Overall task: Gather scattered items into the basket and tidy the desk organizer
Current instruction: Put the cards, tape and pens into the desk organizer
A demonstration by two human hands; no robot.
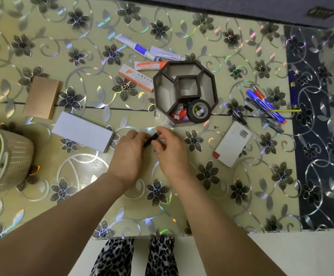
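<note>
Just near of the octagonal organizer (185, 92), both hands meet over the table (42, 46). The left hand (129, 154) and right hand (170, 150) each pinch one black pen (151, 139).

Scattered items, a basket and an octagonal organizer on the floral table.
The brown organizer (185, 92) stands at centre, a black tape roll (199, 110) in its 6 o'clock compartment. Ointment tubes (140, 48) and an orange box (136, 78) lie at 11 o'clock, markers (265, 103) at 3 o'clock, the beige basket (13, 158) at 8 o'clock.

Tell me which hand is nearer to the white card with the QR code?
Right. The right hand lies just left of the white card; the left hand lies farther left, beyond it.
</note>
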